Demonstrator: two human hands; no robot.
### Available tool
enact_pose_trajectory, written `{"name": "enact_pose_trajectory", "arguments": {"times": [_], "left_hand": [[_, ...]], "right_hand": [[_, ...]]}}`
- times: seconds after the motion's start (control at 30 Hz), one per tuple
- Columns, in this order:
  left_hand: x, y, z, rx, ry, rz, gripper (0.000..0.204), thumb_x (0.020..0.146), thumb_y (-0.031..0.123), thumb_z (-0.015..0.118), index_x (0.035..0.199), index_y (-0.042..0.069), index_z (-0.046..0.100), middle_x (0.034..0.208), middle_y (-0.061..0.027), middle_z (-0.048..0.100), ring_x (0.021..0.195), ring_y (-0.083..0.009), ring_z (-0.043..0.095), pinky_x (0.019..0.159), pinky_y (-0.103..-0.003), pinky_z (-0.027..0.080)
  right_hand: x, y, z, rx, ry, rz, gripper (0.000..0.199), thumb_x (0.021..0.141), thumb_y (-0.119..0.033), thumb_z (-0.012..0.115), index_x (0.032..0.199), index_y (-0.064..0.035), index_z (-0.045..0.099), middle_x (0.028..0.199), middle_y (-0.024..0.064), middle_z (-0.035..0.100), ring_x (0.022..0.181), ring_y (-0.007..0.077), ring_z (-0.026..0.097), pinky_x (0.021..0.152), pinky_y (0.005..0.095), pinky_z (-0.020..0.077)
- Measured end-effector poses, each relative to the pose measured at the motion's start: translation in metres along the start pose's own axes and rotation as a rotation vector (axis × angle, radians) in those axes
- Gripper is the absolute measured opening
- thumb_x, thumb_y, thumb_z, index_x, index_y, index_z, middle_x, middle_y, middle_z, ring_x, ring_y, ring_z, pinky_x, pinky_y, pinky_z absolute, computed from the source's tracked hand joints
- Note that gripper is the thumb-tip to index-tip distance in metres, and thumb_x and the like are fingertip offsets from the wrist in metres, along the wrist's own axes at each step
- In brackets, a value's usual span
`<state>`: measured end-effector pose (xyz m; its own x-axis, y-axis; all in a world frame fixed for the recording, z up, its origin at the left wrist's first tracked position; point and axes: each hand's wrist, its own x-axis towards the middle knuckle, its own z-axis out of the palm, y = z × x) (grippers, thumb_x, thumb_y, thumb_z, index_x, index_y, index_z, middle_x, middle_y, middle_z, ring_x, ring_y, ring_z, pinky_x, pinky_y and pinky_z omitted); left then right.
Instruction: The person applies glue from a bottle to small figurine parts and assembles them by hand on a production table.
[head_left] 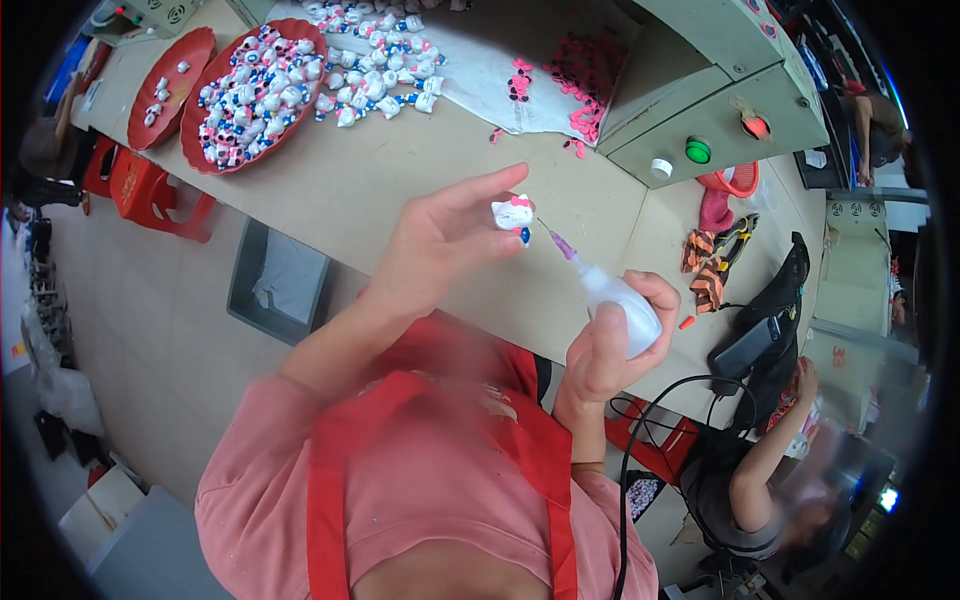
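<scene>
Between the thumb and fingers of my left hand (445,232) is a small white cat figurine (513,214) with a pink bow and a blue body. My right hand (625,340) is wrapped round a translucent white squeeze bottle (622,308). A purple needle tip (563,244) on the bottle points at the figurine; its thin needle ends close beside it, and I cannot tell whether they touch. Both hands are raised over the front of the beige table (440,160). Many similar figurines (385,75) lie on the table's far left side.
A red bowl (311,122) heaped with figurines and a red dish (140,115) with a few white pieces stand at left. Pink pieces (587,85) lie on white paper beside a green machine box (700,115). Pliers (741,240) and a black phone (748,343) are at right, near another person's arm (765,450).
</scene>
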<state>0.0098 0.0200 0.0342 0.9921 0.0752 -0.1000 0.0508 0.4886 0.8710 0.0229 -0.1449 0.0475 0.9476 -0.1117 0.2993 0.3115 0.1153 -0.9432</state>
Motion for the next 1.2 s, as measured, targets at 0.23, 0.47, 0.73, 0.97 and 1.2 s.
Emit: {"name": "enact_pose_trajectory", "arguments": {"times": [0.23, 0.47, 0.73, 0.97, 1.2], "left_hand": [[-0.005, 0.0, 0.006, 0.104, 0.083, 0.064, 0.044, 0.078, -0.01, 0.059, 0.12, -0.004, 0.047, 0.104, -0.0112, 0.059, 0.089, -0.015, 0.06, 0.079, -0.025, 0.05], [-0.006, 0.001, 0.008, 0.12, 0.114, 0.088, 0.04, 0.076, -0.006, 0.063, 0.115, -0.002, 0.054, 0.097, -0.0076, 0.061, 0.085, -0.0114, 0.061, 0.074, -0.023, 0.049], [-0.006, 0.002, 0.004, 0.152, 0.084, 0.08, 0.038, 0.076, -0.006, 0.064, 0.113, -0.002, 0.055, 0.096, -0.0073, 0.061, 0.084, -0.0109, 0.061, 0.075, -0.023, 0.049], [-0.006, 0.002, 0.0, 0.219, 0.061, 0.144, 0.039, 0.076, -0.009, 0.061, 0.114, -0.002, 0.056, 0.103, -0.0065, 0.058, 0.086, -0.0105, 0.059, 0.076, -0.023, 0.048], [-0.005, 0.002, -0.003, 0.125, 0.076, -0.05, 0.038, 0.077, -0.003, 0.063, 0.115, 0.0, 0.057, 0.095, -0.0082, 0.064, 0.081, -0.0108, 0.061, 0.075, -0.023, 0.048]], "right_hand": [[-0.006, -0.003, -0.009, -0.161, -0.181, -0.127, 0.025, 0.07, -0.001, 0.064, 0.094, 0.0025, 0.055, 0.085, 0.0116, 0.062, 0.07, 0.0134, 0.06, 0.062, 0.0226, 0.0472], [-0.005, 0.0, -0.007, -0.207, -0.192, -0.125, 0.023, 0.07, 0.0, 0.064, 0.091, 0.0027, 0.056, 0.08, 0.0114, 0.064, 0.066, 0.0128, 0.061, 0.059, 0.0224, 0.0475], [-0.004, 0.002, -0.003, -0.22, -0.163, -0.107, 0.021, 0.069, 0.001, 0.064, 0.09, 0.0024, 0.057, 0.078, 0.0105, 0.064, 0.065, 0.0126, 0.061, 0.059, 0.0225, 0.0475], [0.0, -0.007, -0.003, -0.288, -0.27, -0.14, 0.021, 0.068, 0.002, 0.063, 0.088, 0.0017, 0.058, 0.077, 0.0105, 0.064, 0.064, 0.0137, 0.062, 0.058, 0.0232, 0.048], [-0.001, -0.004, -0.008, -0.249, -0.17, -0.074, 0.018, 0.07, 0.0, 0.063, 0.087, 0.0021, 0.057, 0.076, 0.0105, 0.064, 0.063, 0.013, 0.062, 0.057, 0.0229, 0.0477]]}}
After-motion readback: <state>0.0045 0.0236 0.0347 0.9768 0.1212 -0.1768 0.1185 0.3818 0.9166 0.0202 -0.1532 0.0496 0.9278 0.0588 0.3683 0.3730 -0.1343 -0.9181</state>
